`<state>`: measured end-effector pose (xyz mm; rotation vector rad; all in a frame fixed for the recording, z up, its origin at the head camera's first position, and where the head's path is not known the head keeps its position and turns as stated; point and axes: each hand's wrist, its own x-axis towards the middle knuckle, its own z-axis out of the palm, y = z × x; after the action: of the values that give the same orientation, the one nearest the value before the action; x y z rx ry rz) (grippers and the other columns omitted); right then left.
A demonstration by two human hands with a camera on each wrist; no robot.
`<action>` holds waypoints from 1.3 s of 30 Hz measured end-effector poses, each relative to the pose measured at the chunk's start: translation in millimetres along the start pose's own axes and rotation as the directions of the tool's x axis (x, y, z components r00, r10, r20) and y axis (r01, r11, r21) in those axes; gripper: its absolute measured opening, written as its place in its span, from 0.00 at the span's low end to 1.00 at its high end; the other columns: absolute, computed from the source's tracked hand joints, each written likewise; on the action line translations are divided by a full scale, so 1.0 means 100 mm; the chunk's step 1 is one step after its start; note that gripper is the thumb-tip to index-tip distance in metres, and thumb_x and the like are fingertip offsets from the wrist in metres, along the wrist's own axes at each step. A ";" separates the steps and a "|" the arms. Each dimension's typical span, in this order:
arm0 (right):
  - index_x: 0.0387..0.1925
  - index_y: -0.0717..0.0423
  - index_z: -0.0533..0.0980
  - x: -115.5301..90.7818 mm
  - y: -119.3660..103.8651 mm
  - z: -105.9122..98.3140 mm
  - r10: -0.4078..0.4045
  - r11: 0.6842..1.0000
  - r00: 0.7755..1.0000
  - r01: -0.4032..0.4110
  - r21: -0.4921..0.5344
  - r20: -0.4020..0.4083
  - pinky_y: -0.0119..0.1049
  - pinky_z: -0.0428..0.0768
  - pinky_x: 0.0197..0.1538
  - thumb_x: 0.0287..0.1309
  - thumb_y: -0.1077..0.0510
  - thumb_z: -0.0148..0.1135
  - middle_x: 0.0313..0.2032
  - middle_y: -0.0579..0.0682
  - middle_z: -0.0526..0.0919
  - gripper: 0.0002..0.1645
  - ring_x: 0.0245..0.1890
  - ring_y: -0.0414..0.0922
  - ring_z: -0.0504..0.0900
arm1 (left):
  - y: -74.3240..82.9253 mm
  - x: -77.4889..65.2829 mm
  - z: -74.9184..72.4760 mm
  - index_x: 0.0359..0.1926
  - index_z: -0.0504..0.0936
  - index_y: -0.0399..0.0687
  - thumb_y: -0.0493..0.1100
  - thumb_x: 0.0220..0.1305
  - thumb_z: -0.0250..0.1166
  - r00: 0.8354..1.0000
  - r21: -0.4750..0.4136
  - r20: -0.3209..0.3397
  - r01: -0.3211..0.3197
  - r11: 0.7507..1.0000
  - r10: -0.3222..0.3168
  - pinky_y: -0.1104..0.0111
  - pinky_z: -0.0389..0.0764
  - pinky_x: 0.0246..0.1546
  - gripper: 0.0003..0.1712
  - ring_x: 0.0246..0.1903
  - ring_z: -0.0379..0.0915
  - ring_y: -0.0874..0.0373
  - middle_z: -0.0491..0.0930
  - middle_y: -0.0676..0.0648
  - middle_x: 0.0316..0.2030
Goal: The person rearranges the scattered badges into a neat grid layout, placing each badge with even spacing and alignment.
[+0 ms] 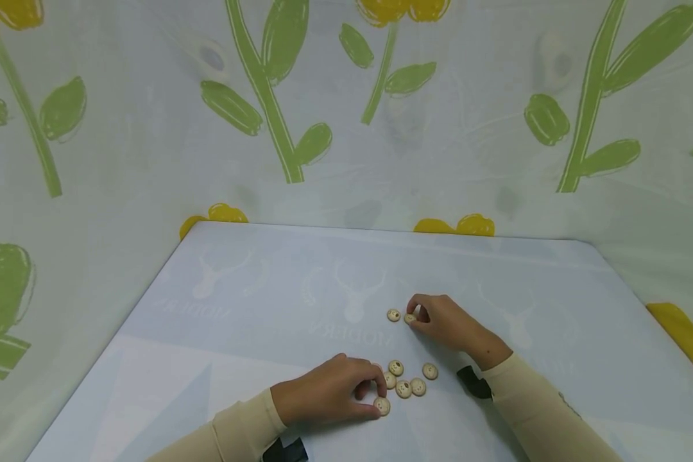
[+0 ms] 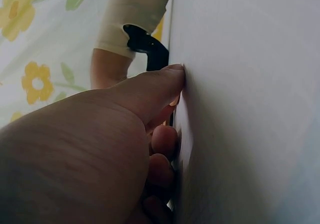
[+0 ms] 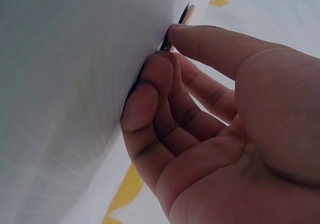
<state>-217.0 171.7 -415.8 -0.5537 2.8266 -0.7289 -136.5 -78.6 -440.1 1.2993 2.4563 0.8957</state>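
Observation:
My left hand is low over the table, its thumb and index finger pinching a small pale wooden disc with dark marks. In the left wrist view its thumb reaches the table surface and hides the disc. Farther back, my right hand pinches another wooden disc at the tabletop. Just left of that one lies a single disc. Beside the left fingertips several more discs form a loose cluster, one partly behind the fingers. The right wrist view shows the other fingers curled against the table.
The table has a pale cover with faint deer-head prints. One loose disc lies at the right of the cluster. A black wrist strap piece hangs under the right sleeve. Flower-patterned cloth surrounds the table's back and sides.

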 end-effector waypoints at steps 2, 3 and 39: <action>0.41 0.54 0.78 0.00 0.00 0.00 -0.001 1.000 1.000 0.001 -0.001 -0.006 0.33 0.73 0.29 0.62 0.61 0.66 0.24 0.45 0.76 0.07 0.24 0.40 0.72 | 0.00 0.00 0.00 0.42 0.82 0.59 0.49 0.62 0.71 1.000 0.002 -0.003 0.000 1.000 0.000 0.83 0.68 0.28 0.09 0.26 0.65 0.76 0.72 0.62 0.25; 0.41 0.54 0.78 0.00 0.00 0.00 -0.001 1.000 1.000 0.001 0.000 -0.009 0.33 0.73 0.29 0.62 0.61 0.66 0.24 0.45 0.76 0.07 0.24 0.40 0.72 | 0.00 0.00 0.00 0.42 0.82 0.60 0.49 0.62 0.72 1.000 0.003 -0.005 -0.001 1.000 0.001 0.83 0.68 0.28 0.09 0.26 0.65 0.76 0.72 0.62 0.25; 0.43 0.52 0.78 -0.02 0.01 0.05 0.016 1.000 1.000 -0.017 -0.008 -0.017 0.32 0.72 0.28 0.63 0.61 0.66 0.22 0.45 0.75 0.08 0.23 0.40 0.72 | 0.01 -0.01 0.01 0.42 0.82 0.61 0.51 0.62 0.72 1.000 0.052 -0.014 -0.020 0.998 0.021 0.80 0.67 0.33 0.09 0.26 0.64 0.77 0.72 0.62 0.25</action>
<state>-214.7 171.1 -420.1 -0.5272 2.8477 -0.7234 -134.6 -78.7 -440.0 1.3424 2.4971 0.8543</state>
